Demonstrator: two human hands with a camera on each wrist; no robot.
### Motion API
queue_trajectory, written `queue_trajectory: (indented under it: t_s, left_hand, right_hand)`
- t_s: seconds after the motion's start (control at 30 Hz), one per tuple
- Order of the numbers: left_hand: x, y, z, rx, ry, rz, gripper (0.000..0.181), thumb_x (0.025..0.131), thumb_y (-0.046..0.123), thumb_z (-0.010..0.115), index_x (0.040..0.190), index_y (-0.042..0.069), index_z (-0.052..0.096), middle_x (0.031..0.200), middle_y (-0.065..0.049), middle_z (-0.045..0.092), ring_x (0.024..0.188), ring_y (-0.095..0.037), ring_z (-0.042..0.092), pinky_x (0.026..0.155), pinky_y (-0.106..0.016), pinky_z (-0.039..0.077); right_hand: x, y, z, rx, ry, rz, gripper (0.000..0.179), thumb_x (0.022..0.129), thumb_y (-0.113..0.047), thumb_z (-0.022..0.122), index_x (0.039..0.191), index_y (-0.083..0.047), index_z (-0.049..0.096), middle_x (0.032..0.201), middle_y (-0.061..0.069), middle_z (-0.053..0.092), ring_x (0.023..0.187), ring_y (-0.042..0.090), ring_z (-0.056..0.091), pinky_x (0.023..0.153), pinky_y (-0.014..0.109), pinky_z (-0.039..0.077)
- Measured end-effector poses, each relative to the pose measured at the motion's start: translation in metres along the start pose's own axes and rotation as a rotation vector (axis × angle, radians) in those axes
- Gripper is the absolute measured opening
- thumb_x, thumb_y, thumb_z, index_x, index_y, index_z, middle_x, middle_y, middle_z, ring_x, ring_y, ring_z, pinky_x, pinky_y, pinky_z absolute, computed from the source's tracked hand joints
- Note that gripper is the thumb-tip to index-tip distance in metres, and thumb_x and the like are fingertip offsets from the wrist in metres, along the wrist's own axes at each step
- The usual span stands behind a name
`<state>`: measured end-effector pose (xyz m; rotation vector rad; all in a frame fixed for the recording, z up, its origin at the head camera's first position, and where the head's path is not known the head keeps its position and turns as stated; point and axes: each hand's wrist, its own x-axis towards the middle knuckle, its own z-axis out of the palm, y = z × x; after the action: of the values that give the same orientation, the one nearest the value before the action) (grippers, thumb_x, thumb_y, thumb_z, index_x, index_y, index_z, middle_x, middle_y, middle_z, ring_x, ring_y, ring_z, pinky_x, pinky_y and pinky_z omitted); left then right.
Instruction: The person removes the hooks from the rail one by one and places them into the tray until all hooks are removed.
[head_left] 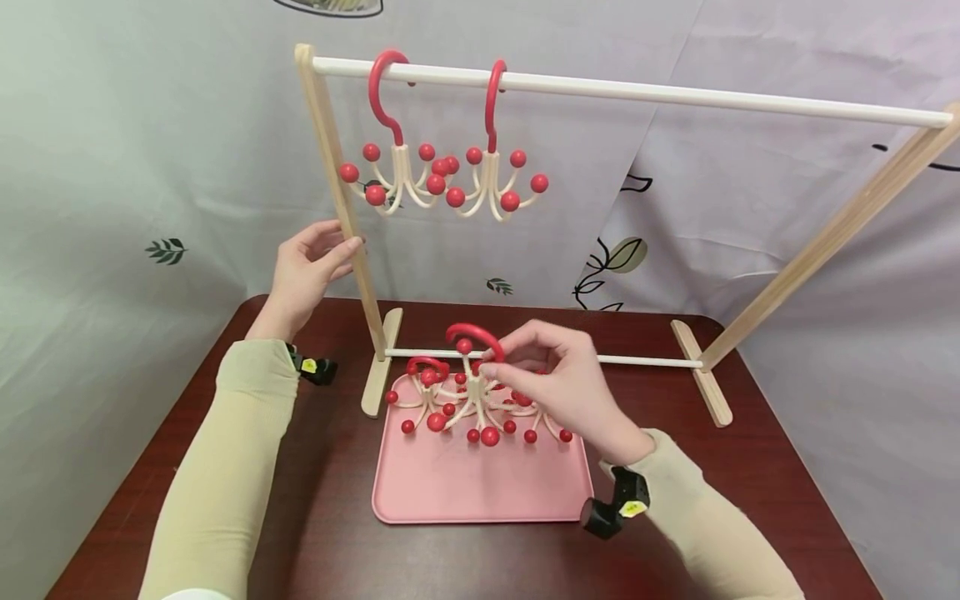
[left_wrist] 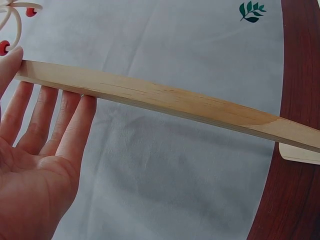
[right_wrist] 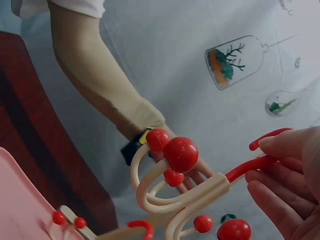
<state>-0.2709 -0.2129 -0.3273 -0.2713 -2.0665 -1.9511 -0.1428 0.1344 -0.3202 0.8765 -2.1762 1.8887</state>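
Note:
My left hand (head_left: 303, 271) steadies the left wooden post (head_left: 327, 146) of a rack, thumb on one side and fingers on the other. In the left wrist view its fingers (left_wrist: 70, 125) lie fairly straight along the post's edge. With my right hand (head_left: 562, 375) I pinch the red hook of a cream octopus hanger (right_wrist: 207, 187), whose curved arms end in red balls. This hanger is over the back of a pink tray (head_left: 480, 492), in front of other such hangers. Two more hangers, a left one (head_left: 401, 167) and a right one (head_left: 491, 179), hang from the white rail (head_left: 637, 89).
More hangers lie on the tray, one at the left (head_left: 427, 402) and one at the right (head_left: 545, 422). The rack's right post (head_left: 825, 242) leans toward the right. A lower white bar (head_left: 648, 361) joins its wooden feet on the dark table (head_left: 322, 500).

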Motion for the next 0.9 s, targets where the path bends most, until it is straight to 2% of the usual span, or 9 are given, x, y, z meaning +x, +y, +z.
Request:
queue_trajectory:
  t_s: [0.1,0.13,0.23,0.3,0.37,0.5,0.63,0.9]
  left_hand:
    - [0.0,-0.001,0.0,0.009,0.002,0.002,0.041,0.092,0.026,0.079,0.129,0.011,0.068,0.118,-0.006,0.07,0.107,-0.017,0.067,0.085,-0.024,0.057]
    - [-0.001,-0.001,-0.001,0.009,0.002,0.0,0.04,0.093,0.025,0.079,0.129,0.011,0.068,0.117,-0.006,0.07,0.106,-0.017,0.067,0.085,-0.024,0.057]
    - [-0.003,-0.002,-0.002,0.02,0.004,-0.009,0.04,0.093,0.025,0.078,0.129,0.011,0.067,0.117,-0.006,0.069,0.106,-0.017,0.067,0.085,-0.024,0.057]
    - [-0.004,-0.003,-0.002,0.026,0.004,-0.014,0.04,0.093,0.025,0.078,0.129,0.011,0.068,0.117,-0.005,0.069,0.106,-0.017,0.067,0.085,-0.024,0.057]
    - [-0.004,-0.003,-0.001,0.032,0.003,-0.014,0.041,0.093,0.026,0.078,0.13,0.011,0.068,0.117,-0.005,0.069,0.107,-0.017,0.067,0.085,-0.025,0.057]
    - [-0.004,-0.002,-0.002,0.025,0.0,-0.012,0.042,0.092,0.026,0.079,0.13,0.011,0.068,0.118,-0.006,0.069,0.108,-0.018,0.067,0.086,-0.026,0.057]
    - [-0.003,-0.001,-0.002,0.03,-0.003,-0.013,0.043,0.092,0.026,0.079,0.131,0.012,0.067,0.118,-0.006,0.069,0.108,-0.018,0.066,0.087,-0.028,0.057]
    - [-0.001,0.001,-0.002,0.021,0.0,-0.013,0.042,0.092,0.026,0.079,0.13,0.012,0.067,0.119,-0.007,0.068,0.108,-0.018,0.067,0.087,-0.027,0.057]
  right_hand:
    - [-0.007,0.008,0.012,0.017,-0.043,0.05,0.02,0.082,-0.002,0.086,0.099,-0.009,0.076,0.093,0.004,0.075,0.077,0.026,0.074,0.068,0.037,0.062]
    - [-0.01,0.011,0.016,0.032,-0.058,0.074,0.02,0.083,-0.003,0.086,0.099,-0.008,0.075,0.092,0.004,0.075,0.075,0.026,0.073,0.064,0.036,0.062]
    - [-0.017,0.022,0.031,0.069,-0.098,0.123,0.018,0.083,-0.004,0.086,0.098,-0.004,0.074,0.093,0.005,0.074,0.076,0.025,0.073,0.063,0.034,0.061]
    - [-0.023,0.029,0.041,0.111,-0.12,0.156,0.018,0.083,-0.003,0.086,0.097,-0.002,0.074,0.094,0.008,0.074,0.077,0.026,0.073,0.064,0.034,0.061]
    - [-0.027,0.036,0.05,0.141,-0.142,0.171,0.018,0.083,-0.002,0.085,0.096,0.0,0.073,0.095,0.011,0.072,0.082,0.026,0.074,0.071,0.036,0.062]
    - [-0.036,0.05,0.065,0.191,-0.193,0.209,0.015,0.084,0.0,0.084,0.093,0.0,0.072,0.094,0.015,0.072,0.083,0.026,0.075,0.071,0.035,0.062]
    - [-0.042,0.063,0.075,0.205,-0.226,0.248,0.014,0.085,0.001,0.082,0.091,0.0,0.07,0.092,0.016,0.073,0.082,0.022,0.074,0.069,0.03,0.061]
    - [-0.047,0.079,0.083,0.211,-0.251,0.254,0.014,0.085,0.002,0.081,0.092,-0.001,0.07,0.095,0.015,0.072,0.084,0.023,0.075,0.072,0.034,0.062]
